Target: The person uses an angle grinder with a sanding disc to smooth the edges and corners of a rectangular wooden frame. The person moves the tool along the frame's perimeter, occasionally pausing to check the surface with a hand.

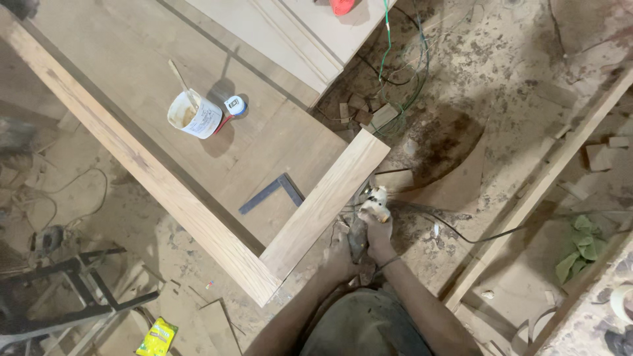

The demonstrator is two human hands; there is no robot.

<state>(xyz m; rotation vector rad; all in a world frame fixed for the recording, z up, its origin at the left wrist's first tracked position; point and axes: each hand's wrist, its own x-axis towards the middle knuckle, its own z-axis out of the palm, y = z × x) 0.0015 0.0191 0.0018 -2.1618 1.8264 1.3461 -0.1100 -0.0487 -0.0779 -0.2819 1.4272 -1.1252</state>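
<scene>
A hand-held power tool point(371, 206) with a pale dusty head presses against the outer edge of a short wooden frame board point(326, 201). My right hand point(378, 232) grips the tool's body just behind the head. My left hand point(339, 254) is closed low on the same tool, beside the board's edge. The short board meets a long wooden board point(132, 155) at a corner point(267, 277). A black cable point(475, 236) runs from the tool to the right across the floor.
A metal try square point(273, 192), a white cup point(194, 115) with a stick in it, and a small tape roll point(235, 105) lie on the panel. Offcuts and green wire point(395, 86) litter the dusty floor. A long batten point(541, 184) lies right, a black metal stand point(72, 290) left.
</scene>
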